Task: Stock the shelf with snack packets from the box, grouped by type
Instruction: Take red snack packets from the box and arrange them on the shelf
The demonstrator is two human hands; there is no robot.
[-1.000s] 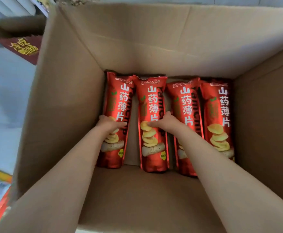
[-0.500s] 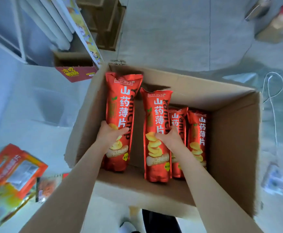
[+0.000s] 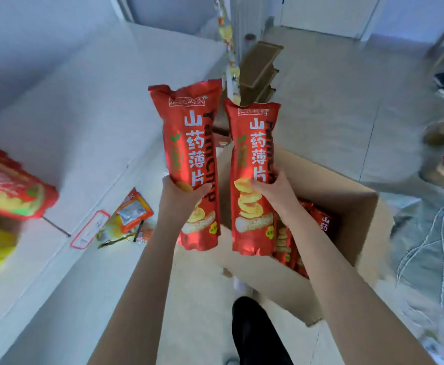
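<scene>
Snack packets (image 3: 192,143) gripped, left hand (image 3: 180,198), right hand (image 3: 274,192)

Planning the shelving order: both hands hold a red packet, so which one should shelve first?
Left, probably. The left hand and its packet are on the side of the white shelf; the right hand hangs over the box.

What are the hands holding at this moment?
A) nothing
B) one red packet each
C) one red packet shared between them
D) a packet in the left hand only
B: the left hand grips one red packet, the right hand a second red packet.
</scene>
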